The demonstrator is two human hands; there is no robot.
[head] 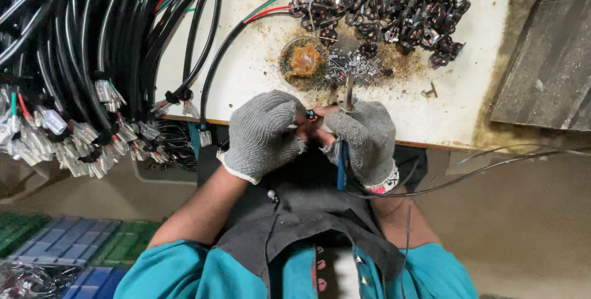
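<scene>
Two hands show, each in a grey knitted fingerless glove — the left hand [261,133] and the right hand [363,136]. One stained white bench [246,52] carries one round shallow dish of amber paste [305,60] and one heap of small dark metal-and-plastic parts [381,3], too many to count. One large bundle of black sheathed cables [92,46] hangs at the left — far too many strands to count, and their clear-sleeved terminal ends [68,139] likewise. One grey slab [551,65] lies at the right.
</scene>
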